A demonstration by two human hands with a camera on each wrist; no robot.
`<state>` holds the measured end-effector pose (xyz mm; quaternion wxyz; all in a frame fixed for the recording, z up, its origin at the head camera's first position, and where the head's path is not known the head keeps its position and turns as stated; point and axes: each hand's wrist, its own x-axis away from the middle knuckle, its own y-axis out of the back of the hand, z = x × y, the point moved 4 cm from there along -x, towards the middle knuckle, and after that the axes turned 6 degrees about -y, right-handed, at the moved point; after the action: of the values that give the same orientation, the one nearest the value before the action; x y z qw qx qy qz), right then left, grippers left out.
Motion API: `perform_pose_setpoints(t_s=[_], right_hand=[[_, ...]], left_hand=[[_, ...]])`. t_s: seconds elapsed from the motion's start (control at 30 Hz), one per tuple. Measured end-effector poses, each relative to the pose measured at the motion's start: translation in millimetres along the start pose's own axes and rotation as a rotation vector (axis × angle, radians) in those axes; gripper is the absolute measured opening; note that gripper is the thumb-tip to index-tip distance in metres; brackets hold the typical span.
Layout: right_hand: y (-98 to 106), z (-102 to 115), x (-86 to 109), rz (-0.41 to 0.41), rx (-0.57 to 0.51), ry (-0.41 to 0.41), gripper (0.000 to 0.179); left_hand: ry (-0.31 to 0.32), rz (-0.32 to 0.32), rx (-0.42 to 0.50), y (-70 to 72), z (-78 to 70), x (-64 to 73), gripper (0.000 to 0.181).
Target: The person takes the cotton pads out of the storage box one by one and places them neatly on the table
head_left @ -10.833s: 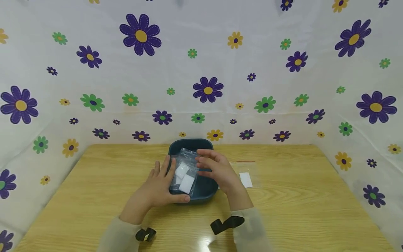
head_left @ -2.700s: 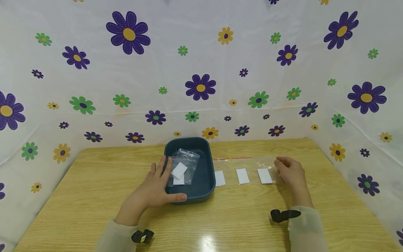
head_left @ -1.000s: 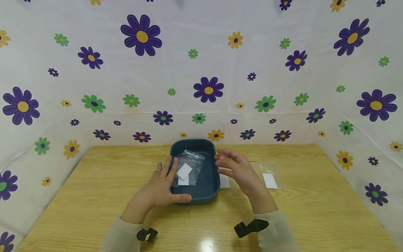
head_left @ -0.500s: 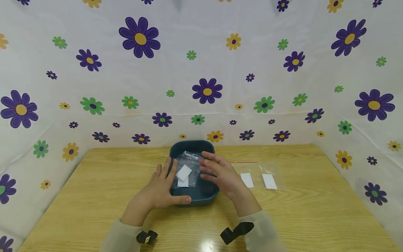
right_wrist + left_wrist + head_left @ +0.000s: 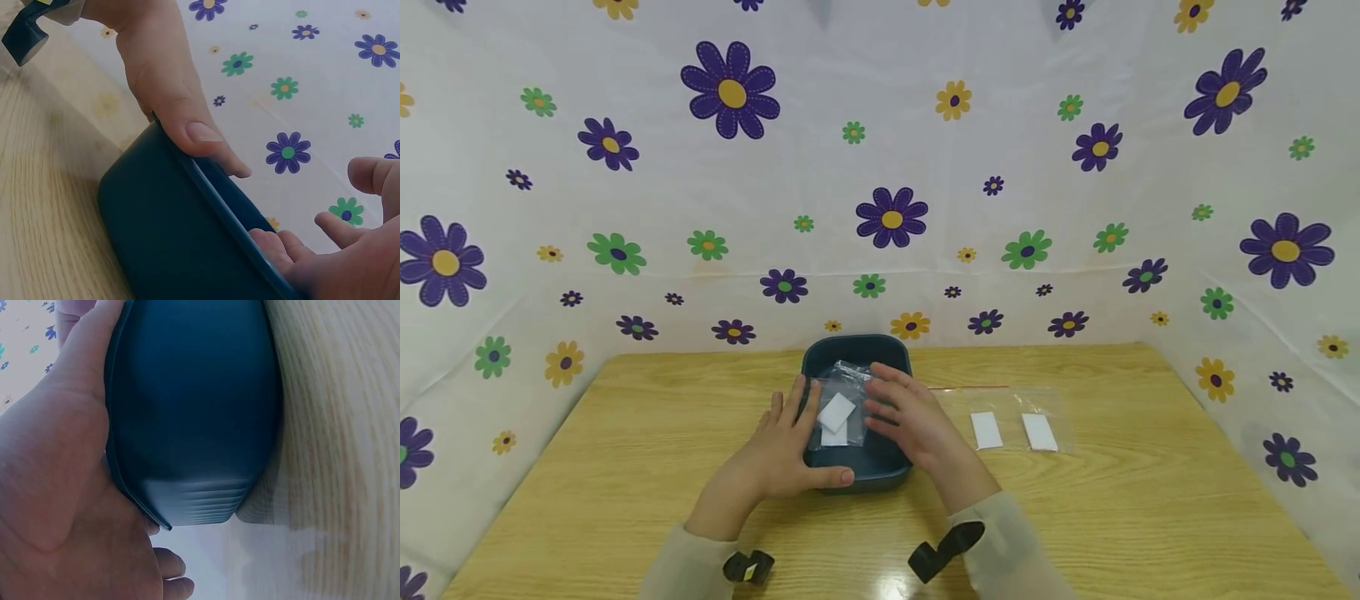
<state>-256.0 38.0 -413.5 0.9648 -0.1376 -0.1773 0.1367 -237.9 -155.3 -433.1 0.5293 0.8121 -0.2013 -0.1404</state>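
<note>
A dark blue-green plastic bin [image 5: 883, 463] stands on the table. My left hand [image 5: 775, 454] rests on its left rim, fingers spread and straight, thumb along the front edge. Inside lie clear zip bags with white cards [image 5: 837, 412] in them, overlapping. Over the right side of the bin, my right hand [image 5: 913, 421] reaches in with loosely bent fingers near these bags. Whether it touches one cannot be seen; it appears to hold nothing. In the right wrist view its fingers [image 5: 275, 247] dip past the bin's rim.
Right of the bin, clear zip bags lie in a row on the wooden table [image 5: 1112, 517]. One white card [image 5: 987, 431] and another white card [image 5: 1039, 432] show; my right hand covers the row's left part. A flowered cloth [image 5: 1045, 100] encloses the back and sides.
From the right end of the bag row, my right hand has moved left into the bin. The row is longer and the bin holds fewer bags than about ten seconds ago. My left hand stays put.
</note>
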Motion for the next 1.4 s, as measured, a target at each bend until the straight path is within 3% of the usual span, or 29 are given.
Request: perform_pose_setpoints(t_s=[0.53, 0.77, 1.4], right_hand=[[-5.7, -10.2, -14.2, -0.056, -0.076, -0.065, 0.054], [-8.0, -14.8, -20.7, -0.068, -0.071, -0.070, 0.056], [-9.4, -23.3, -42.0, -0.202, -0.073, -0.041, 0.058]], left_hand=[[0.013, 0.013, -0.005, -1.2, 2.6, 0.5, 0.133], [0.017, 0.009, -0.005, -0.3, 4.6, 2.6, 0.133], [0.015, 0.011, -0.005, -2.8, 2.7, -0.3, 0.134]])
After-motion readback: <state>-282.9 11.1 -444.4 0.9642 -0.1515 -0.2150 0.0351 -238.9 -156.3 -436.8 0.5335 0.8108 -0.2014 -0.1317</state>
